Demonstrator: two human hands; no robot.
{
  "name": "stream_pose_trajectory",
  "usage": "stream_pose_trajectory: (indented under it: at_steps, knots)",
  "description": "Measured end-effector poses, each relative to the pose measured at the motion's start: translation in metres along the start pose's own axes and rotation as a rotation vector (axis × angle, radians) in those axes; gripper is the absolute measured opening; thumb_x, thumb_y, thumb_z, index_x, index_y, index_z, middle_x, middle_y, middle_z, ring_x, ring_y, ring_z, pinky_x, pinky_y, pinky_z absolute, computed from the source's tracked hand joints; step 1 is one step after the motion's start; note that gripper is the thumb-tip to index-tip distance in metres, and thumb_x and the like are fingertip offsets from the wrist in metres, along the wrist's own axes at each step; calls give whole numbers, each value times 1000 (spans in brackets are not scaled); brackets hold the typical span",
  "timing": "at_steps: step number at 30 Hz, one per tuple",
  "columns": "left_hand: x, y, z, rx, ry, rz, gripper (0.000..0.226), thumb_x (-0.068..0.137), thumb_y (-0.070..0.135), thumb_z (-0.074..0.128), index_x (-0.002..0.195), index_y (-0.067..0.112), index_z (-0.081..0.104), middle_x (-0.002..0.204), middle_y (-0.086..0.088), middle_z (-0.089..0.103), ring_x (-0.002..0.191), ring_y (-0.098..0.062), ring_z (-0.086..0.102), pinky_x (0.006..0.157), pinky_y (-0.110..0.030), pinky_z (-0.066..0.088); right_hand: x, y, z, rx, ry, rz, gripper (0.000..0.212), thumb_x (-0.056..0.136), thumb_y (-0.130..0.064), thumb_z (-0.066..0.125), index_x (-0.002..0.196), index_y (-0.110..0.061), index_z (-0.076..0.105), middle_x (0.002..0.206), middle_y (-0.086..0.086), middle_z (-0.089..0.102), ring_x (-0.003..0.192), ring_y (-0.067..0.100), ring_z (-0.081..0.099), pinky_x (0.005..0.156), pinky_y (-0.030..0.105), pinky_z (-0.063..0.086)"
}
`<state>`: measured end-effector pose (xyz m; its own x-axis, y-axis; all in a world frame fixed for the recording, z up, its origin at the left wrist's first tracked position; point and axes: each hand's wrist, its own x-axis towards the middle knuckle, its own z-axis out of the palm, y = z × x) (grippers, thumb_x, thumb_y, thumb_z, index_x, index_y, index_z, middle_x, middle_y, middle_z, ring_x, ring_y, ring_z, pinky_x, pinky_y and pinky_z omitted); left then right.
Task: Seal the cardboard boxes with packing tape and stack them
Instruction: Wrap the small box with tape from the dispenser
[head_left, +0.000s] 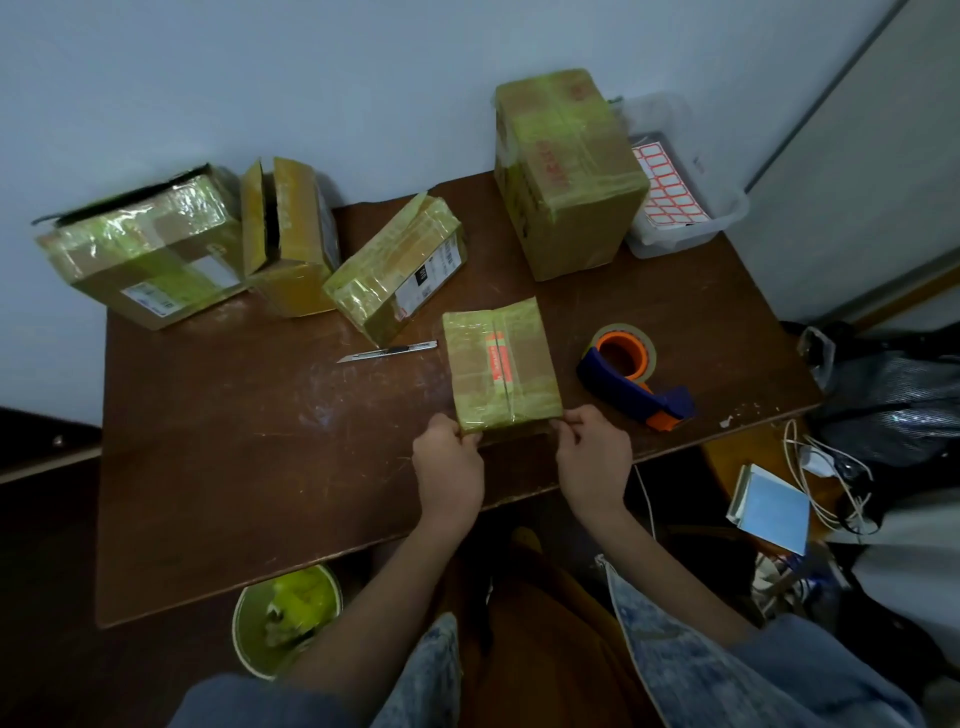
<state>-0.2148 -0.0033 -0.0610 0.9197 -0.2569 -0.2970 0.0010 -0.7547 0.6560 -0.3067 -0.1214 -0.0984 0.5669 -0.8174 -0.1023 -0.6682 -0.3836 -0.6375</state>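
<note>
Two hands' fingers pinch small box (501, 366); tape dispenser (631, 371), knife (387, 352) beside.

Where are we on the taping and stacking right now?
Done, by the look of it: the tall box at the back is taped shut. In hand: the left hand and right hand grip the near corners of the small taped box; the tape dispenser lies beside it. Left: one box near the wall is open, and nothing is stacked.
</note>
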Motion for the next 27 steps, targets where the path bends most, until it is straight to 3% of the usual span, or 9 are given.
stream_pose_trajectory:
  at_steps: [3,5,7,11,14,17,22,25,27]
  knots:
    - [2,-6,7,-165,-5,-60,21,86,2,66,82,13,48,72,1,59,68,-17,62,55,-14,46,-4,1,-1,58,-72,3,13,94,-11,59,106,-12,64,87,-5,70,78,9,66,67,24,52]
    - [8,-15,6,-294,-83,-78,23,85,5,70,84,19,52,76,-2,67,73,-19,69,68,-29,58,-2,7,-10,200,-209,76,25,92,-4,57,112,-17,64,100,-11,65,94,4,64,77,20,51]
    - [11,-24,-1,-340,-166,-73,22,87,11,68,87,28,56,77,-3,71,73,-18,71,71,-40,60,2,12,-21,344,-262,208,30,92,-5,55,114,-23,65,105,-12,64,97,4,62,77,17,47]
    - [10,-23,-14,-378,62,-41,12,89,22,49,88,24,61,70,-4,65,66,-22,64,63,-39,54,23,1,-30,532,-71,355,25,99,-17,51,118,-19,67,113,-7,66,108,7,59,85,18,42]
    - [28,5,-6,-427,190,-138,21,99,22,43,105,11,60,94,-3,61,87,-17,56,74,-29,38,47,-30,-21,654,-62,396,27,101,-30,50,121,-23,65,115,-11,65,109,5,57,92,24,45]
    - [45,31,19,-538,187,-250,36,104,28,33,121,9,58,114,-4,60,106,-21,55,86,-32,41,60,-60,2,788,10,552,29,101,-33,49,124,-25,63,117,-9,63,108,8,57,92,27,47]
    - [44,34,50,-399,408,-195,41,105,28,31,127,15,64,116,-8,69,107,-27,62,79,-25,38,46,-67,34,524,257,398,28,101,-23,49,122,-19,66,114,-8,67,102,1,58,79,8,43]
    - [47,27,57,-339,450,-118,50,101,36,28,130,14,62,120,-9,69,110,-28,64,85,-29,45,45,-59,43,433,346,272,28,99,-19,53,122,-14,69,114,-2,70,102,0,61,84,11,47]
    - [47,20,59,-371,456,-69,49,100,35,31,129,12,62,119,-8,69,108,-22,65,87,-27,47,42,-54,46,430,370,211,28,99,-16,54,121,-9,69,114,-4,69,102,-7,56,84,2,42]
